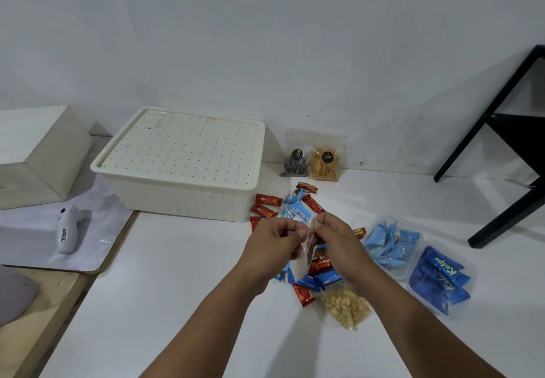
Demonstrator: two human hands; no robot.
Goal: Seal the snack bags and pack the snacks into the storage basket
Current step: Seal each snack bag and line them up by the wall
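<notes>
My left hand and my right hand pinch the top edge of a clear plastic bag between them, held above a loose pile of red and blue snack packets. A clear bag of yellow nuts lies on the white table under my right forearm. The cream storage basket stands at the back left of the pile with its perforated lid on. Two clear bags lean on the wall: one with dark snacks, one with yellow sticks.
Two clear tubs sit on the right, one with light blue packets, one with dark blue packets. A white handheld device lies on a grey mat at left, beside a cream box. A black frame stands at right.
</notes>
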